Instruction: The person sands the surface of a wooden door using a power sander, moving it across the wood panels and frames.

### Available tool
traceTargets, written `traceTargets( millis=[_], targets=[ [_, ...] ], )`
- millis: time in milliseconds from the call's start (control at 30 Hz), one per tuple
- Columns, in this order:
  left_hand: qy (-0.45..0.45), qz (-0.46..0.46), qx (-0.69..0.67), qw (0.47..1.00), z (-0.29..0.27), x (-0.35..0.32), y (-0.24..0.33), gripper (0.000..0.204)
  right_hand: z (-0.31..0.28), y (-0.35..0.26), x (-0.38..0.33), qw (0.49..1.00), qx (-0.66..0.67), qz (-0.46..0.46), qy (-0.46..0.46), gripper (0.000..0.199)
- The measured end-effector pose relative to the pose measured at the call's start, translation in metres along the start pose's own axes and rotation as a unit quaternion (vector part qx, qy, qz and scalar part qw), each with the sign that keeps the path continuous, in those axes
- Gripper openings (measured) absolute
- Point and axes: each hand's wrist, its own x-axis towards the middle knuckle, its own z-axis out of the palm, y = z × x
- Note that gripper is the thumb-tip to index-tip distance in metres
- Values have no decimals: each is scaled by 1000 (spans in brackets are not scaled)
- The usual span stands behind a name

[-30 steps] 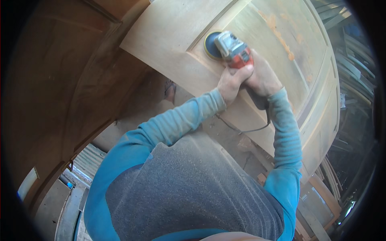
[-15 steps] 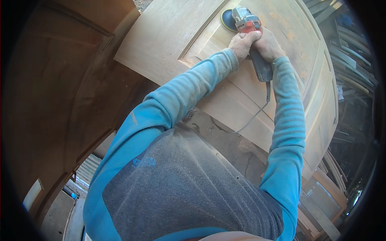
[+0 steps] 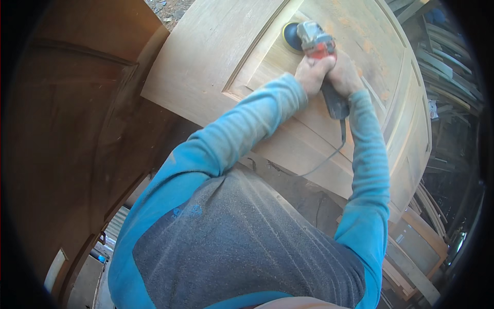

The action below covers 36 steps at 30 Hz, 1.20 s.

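Remotely, I see left hand [image 3: 311,75] and right hand [image 3: 346,74] clasped round a red-and-silver, black-handled power sander [image 3: 316,41], its long axis slanting forward-left; its round dark-blue disc [image 3: 292,37] lies beyond the grip, nearer the left hand, over a pale panelled wooden door [image 3: 200,67], farther up the panel than a second ago.

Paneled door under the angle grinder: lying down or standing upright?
Lying down: this downward view shows the paneled door broad face up, the left hand and right hand holding the angle grinder over it.
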Motion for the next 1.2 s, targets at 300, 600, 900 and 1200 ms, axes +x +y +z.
traceTargets(
  millis=[300,600,900,1200],
  targets=[
    [10,-76,-42,996,19,-54,-20,50,14,-3,-54,992,87,87,10,49],
    [-8,-86,-34,996,10,-108,-14,43,46,2,-89,999,47,16,13,56],
    [-7,-42,-40,998,-1,-137,-10,47,65,-8,-101,999,42,-22,-13,51],
    [-10,1,-14,1000,-2,-144,-19,58,64,-3,-96,997,20,-66,-20,48]
  ],
)
